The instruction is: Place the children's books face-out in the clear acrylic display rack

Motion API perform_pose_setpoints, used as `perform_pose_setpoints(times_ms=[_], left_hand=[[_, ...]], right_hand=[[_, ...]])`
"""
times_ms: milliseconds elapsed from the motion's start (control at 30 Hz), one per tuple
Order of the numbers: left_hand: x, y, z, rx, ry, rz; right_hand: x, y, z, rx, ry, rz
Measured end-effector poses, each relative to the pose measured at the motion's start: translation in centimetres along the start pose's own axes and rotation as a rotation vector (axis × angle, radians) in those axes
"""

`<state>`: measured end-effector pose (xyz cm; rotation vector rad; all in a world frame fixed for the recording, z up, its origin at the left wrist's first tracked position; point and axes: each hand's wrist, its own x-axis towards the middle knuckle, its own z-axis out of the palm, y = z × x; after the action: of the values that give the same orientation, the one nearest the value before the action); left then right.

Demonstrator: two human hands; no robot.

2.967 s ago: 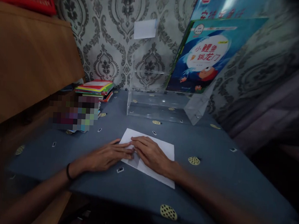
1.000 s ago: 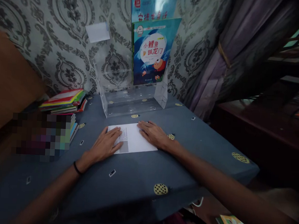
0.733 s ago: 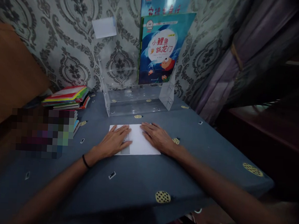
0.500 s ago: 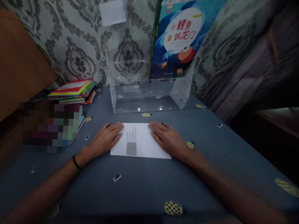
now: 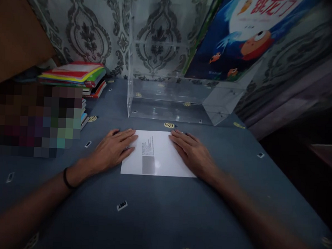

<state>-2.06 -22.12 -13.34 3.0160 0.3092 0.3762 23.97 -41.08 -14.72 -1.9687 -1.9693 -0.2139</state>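
A white printed sheet lies flat on the blue tablecloth, with small lines of text and a grey square on its left half. Whether it is a single sheet or a thin booklet I cannot tell. My left hand rests on its left edge, fingers stretched out and pointing at the far corner. On the opposite edge lies my right hand, also flat with fingers extended, covering part of that side. Neither hand grips anything. A dark band circles my left wrist.
Behind the sheet stands a clear acrylic rack holding a blue picture book on its right. Several stacked books lie at the left, beside a blurred-out patch. A brown panel rises far left. The patterned tablecloth has pineapple prints.
My view has moved closer and tilted lower, so the rack and picture book sit higher and are partly cut off. Both hands stay flat at the sheet's sides.
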Motion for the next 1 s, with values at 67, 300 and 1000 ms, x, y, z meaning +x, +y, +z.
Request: perform_pose_setpoints(times_ms=[67,300,1000], left_hand=[[-0.3,-0.4,-0.4,-0.025,-0.044,0.023],[-3.5,-0.5,-3.4,-0.221,-0.225,0.158],[2.3,1.5,0.6,-0.109,0.072,0.137]], right_hand=[[-0.2,0.0,0.1,0.001,0.017,-0.006],[-0.4,-0.1,0.3,0.02,0.046,0.014],[3.1,-6.5,0.4,0.09,-0.157,-0.063]])
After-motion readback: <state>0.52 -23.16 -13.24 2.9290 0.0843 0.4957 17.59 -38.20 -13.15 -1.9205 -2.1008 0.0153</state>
